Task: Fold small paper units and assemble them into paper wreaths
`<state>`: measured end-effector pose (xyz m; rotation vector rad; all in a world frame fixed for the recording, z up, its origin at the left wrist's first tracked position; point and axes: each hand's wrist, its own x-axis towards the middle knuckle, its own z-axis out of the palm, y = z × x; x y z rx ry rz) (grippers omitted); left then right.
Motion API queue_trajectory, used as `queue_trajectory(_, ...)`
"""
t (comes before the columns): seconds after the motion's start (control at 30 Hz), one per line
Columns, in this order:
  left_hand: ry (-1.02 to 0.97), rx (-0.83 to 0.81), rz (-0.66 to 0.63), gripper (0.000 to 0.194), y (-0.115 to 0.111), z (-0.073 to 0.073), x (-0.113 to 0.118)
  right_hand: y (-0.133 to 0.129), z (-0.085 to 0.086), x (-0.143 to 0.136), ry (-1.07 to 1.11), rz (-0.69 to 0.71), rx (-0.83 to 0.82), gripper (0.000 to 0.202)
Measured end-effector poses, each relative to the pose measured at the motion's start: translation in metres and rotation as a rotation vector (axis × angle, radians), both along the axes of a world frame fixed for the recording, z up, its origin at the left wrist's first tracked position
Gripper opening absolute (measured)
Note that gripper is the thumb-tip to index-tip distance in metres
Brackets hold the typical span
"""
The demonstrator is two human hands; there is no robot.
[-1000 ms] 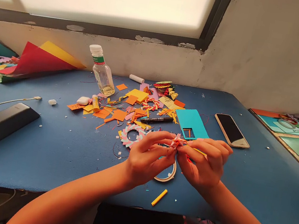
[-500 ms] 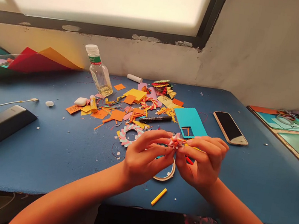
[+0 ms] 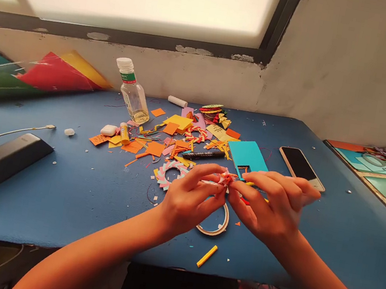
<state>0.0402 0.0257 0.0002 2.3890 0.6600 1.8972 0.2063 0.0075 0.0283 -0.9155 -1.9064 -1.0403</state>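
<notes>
Between my two hands is a small pink and orange folded paper piece [image 3: 226,178], held over the blue table [image 3: 92,216]. My left hand [image 3: 189,198] pinches it from the left with thumb and fingertips. From the right, the thumb and fingertips of my right hand [image 3: 270,204] close on its edge, the other fingers raised. Below the hands lies a roll of tape [image 3: 226,221], partly covered by my left hand. A pink, white and blue paper ring [image 3: 162,175] sits just behind my left hand. Behind my right hand is a turquoise sheet [image 3: 248,155] with a square cut-out.
Coloured paper scraps [image 3: 155,148], a black marker [image 3: 204,155] and a bottle [image 3: 134,97] are spread across the table's middle. A phone [image 3: 300,165] lies to the right. The black device [image 3: 5,157] with a cable stands left. A yellow strip [image 3: 207,256] is near the front edge.
My right hand has turned slightly and its outer fingers have stretched out to the right. The paper piece has tilted between my fingertips. The view has shifted a little.
</notes>
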Motion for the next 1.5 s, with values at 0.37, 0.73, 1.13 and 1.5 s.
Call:
queue_trajectory(0.37,0.06,0.004,0.008,0.011,0.002,-0.004,-0.002,0.006,-0.004,0.003,-0.128,-0.045,-0.003,0.008)
queue_trajectory(0.73,0.068,0.004,0.041,0.015,0.003,-0.002,-0.001,0.009,-0.002,0.006,-0.113,0.002,-0.049,0.012)
queue_trajectory(1.13,0.084,-0.003,0.013,0.014,0.001,-0.003,-0.004,0.007,-0.001,0.008,-0.099,0.026,-0.069,0.01)
queue_trajectory(1.5,0.099,0.017,0.037,0.011,0.002,-0.002,-0.003,0.011,0.0,0.007,-0.143,0.024,-0.007,0.011)
